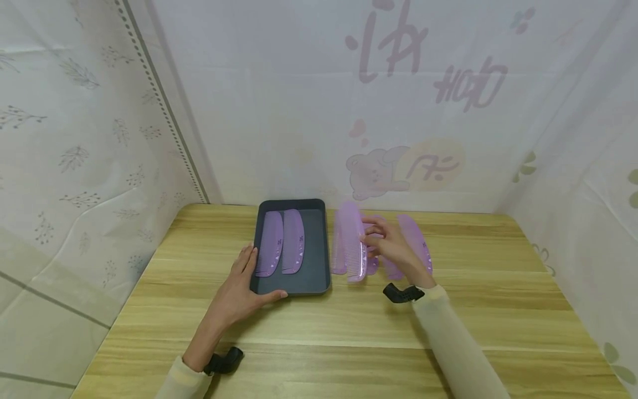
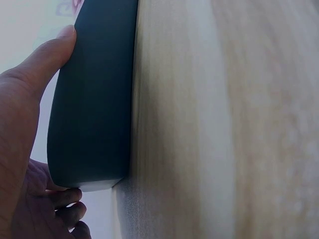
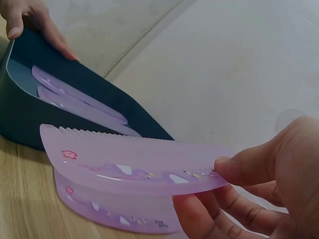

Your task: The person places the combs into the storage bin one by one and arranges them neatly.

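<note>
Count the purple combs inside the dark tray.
2: one comb near the left wall of the tray, the other comb just right of it. Any stacked beneath would be hidden.

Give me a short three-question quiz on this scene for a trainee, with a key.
1. Count: how many combs lie inside the tray?

2. True or false, of the left hand: it is holding a comb.

3. Multiple choice: the right hand pinches a comb. In the head view, where is that comb relative to the tray?
A) Left of it
B) Right of it
C) Underneath it

Key:
1. Two.
2. False; the left hand touches the tray and holds no comb.
3. B.
</note>
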`<state>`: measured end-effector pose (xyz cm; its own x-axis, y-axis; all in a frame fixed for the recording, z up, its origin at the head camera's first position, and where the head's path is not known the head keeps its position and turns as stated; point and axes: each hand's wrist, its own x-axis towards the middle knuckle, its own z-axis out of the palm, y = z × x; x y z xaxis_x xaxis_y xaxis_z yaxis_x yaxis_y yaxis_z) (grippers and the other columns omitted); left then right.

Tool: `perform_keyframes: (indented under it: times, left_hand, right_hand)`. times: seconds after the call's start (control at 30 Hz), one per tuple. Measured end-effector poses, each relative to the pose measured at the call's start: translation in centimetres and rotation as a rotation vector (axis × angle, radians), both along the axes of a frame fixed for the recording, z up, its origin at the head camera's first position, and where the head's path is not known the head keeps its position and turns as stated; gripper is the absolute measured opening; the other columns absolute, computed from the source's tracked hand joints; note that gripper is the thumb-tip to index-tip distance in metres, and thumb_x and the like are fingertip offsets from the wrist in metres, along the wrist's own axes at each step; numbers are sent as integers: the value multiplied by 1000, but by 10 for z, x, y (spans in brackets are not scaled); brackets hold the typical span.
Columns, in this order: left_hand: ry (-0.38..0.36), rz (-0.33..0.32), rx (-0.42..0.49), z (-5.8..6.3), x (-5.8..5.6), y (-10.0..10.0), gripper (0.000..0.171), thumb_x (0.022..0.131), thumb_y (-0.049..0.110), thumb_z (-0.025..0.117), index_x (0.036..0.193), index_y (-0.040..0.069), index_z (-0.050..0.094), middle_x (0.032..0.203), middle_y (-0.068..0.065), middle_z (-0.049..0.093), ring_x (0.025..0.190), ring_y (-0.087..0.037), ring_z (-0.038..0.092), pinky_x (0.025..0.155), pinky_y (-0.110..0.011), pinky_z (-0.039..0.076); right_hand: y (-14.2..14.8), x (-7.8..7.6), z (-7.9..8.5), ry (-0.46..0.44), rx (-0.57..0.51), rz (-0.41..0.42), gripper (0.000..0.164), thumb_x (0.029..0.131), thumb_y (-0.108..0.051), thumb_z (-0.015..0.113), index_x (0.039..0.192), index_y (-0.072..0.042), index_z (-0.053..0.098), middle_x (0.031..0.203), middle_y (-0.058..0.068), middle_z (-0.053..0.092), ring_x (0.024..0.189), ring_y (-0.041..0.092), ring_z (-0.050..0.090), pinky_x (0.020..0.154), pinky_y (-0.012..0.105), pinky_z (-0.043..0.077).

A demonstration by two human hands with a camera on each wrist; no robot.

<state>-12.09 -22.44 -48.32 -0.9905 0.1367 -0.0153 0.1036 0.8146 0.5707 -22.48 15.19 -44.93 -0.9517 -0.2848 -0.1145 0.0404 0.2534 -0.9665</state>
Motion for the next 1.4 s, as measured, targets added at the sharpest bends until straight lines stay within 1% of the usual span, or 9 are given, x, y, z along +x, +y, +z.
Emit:
perform_keyframes:
  times: [0.17, 0.4, 0.53, 0.6, 0.77, 0.93, 1.07, 1.23, 1.4]
  left_hand:
    - [-2, 4, -7, 0, 0, 0, 137, 72, 81, 73, 166, 6, 8, 174, -15, 4, 161, -37, 8, 120, -64, 33]
    - [11, 3, -5, -1, 0, 0, 136, 72, 80, 74, 165, 5, 10, 174, -16, 6, 160, -38, 9, 120, -64, 33]
    - [9, 3, -4, -1, 0, 0, 137, 71, 80, 74, 165, 5, 10, 174, -16, 6, 160, -38, 9, 119, -64, 34]
    - [7, 4, -5, -2, 0, 0, 137, 71, 81, 74, 166, 6, 9, 174, -16, 5, 160, -38, 9, 118, -64, 35]
    - [11, 3, -3, -1, -1, 0, 137, 71, 81, 74, 165, 6, 10, 174, -15, 6, 161, -37, 9, 119, -63, 34]
    - [8, 7, -8, -1, 0, -1, 137, 71, 82, 73, 165, 5, 10, 174, -16, 6, 161, -37, 9, 120, -63, 33]
    - [12, 9, -13, -1, 0, -1, 137, 71, 82, 73, 165, 5, 10, 174, -16, 6, 161, -38, 9, 120, -63, 32]
    - [14, 7, -11, -1, 0, -1, 137, 71, 82, 73, 165, 5, 11, 174, -16, 6, 161, -38, 9, 120, -63, 32]
    - [16, 6, -10, -2, -1, 0, 137, 71, 82, 73, 165, 4, 11, 174, -16, 6, 161, -38, 9, 120, -63, 33]
  right_hand:
    - [-13, -4, 2, -19, -17, 8, 60, 97, -6, 68, 152, -10, 46, 113, 16, 65, 82, 19, 68, 67, 33, 63]
    - [-30, -13, 2, -13, -19, 2, 57, 95, -5, 69, 148, -16, 52, 111, 15, 66, 80, 20, 69, 71, 43, 65]
    - [-38, -19, 3, -29, -12, 1, 57, 96, -5, 68, 149, -15, 52, 111, 14, 64, 78, 19, 67, 75, 46, 65]
    - [-42, -21, 4, -35, -3, 3, 56, 97, -7, 67, 150, -15, 50, 109, 13, 62, 78, 19, 66, 76, 45, 64]
    - [-49, -29, 5, -51, -7, -10, 55, 97, -7, 67, 149, -14, 51, 104, 9, 59, 76, 19, 65, 72, 38, 64]
    - [-58, -35, 3, -57, -8, -25, 54, 97, -5, 67, 149, -10, 51, 105, 10, 62, 75, 15, 65, 69, 34, 64]
    - [-64, -39, 1, -69, -12, -36, 54, 96, -5, 67, 148, -9, 52, 105, 11, 65, 76, 15, 67, 68, 32, 64]
    - [-68, -44, -2, -82, -18, -41, 54, 95, -5, 68, 147, -9, 53, 103, 11, 67, 75, 16, 68, 66, 31, 64]
    - [-70, -45, -4, -91, -21, -30, 53, 96, -4, 69, 146, -9, 53, 107, 14, 69, 74, 18, 69, 68, 35, 65]
